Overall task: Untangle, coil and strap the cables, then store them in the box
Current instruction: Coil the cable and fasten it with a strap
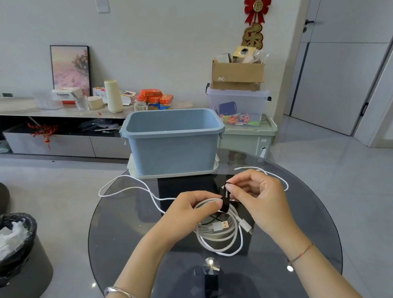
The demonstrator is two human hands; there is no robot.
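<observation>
A coiled white cable hangs over the round glass table, its USB plug inside the loop. My left hand pinches the top of the coil. My right hand pinches a black strap that wraps around the coil's top. A second white cable lies loose across the table behind my hands, one end near the box. The blue box stands open at the table's far edge on a pale lid.
A dark bin lined with a black bag stands on the floor at the left. Behind the table sit clear storage bins and a cardboard box. A low shelf runs along the wall.
</observation>
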